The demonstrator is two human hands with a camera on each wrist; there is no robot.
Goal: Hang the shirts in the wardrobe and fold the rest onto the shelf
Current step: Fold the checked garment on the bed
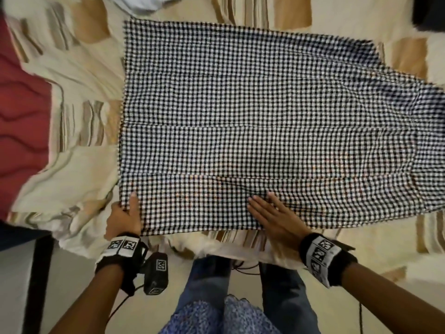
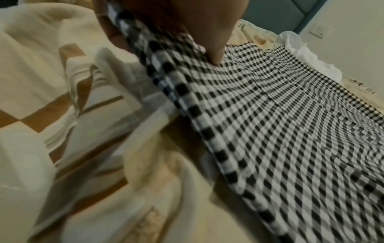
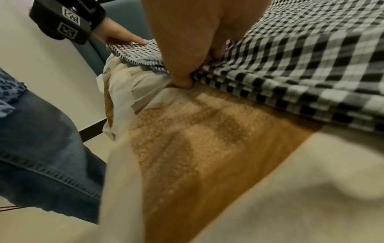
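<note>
A black-and-white checked garment (image 1: 240, 116) lies spread flat on the bed, its near hem at the bed's front edge. My left hand (image 1: 125, 215) pinches the near left corner, thumb on top and fingers underneath; the left wrist view shows the thumb (image 2: 207, 32) pressing the checked cloth (image 2: 290, 131). My right hand (image 1: 272, 218) rests on the near hem toward the middle, fingers straight on top. In the right wrist view its thumb (image 3: 182, 78) tucks in at the hem of the garment (image 3: 311, 57), and my left hand (image 3: 120, 36) shows farther along.
The bed is covered by a cream blanket with tan and striped patches (image 1: 79, 68). A red quilt (image 1: 19, 112) lies at the left. A crumpled white cloth (image 1: 149, 3) sits at the far edge, something dark (image 1: 431, 10) at the far right. My legs (image 1: 204, 285) stand against the bed.
</note>
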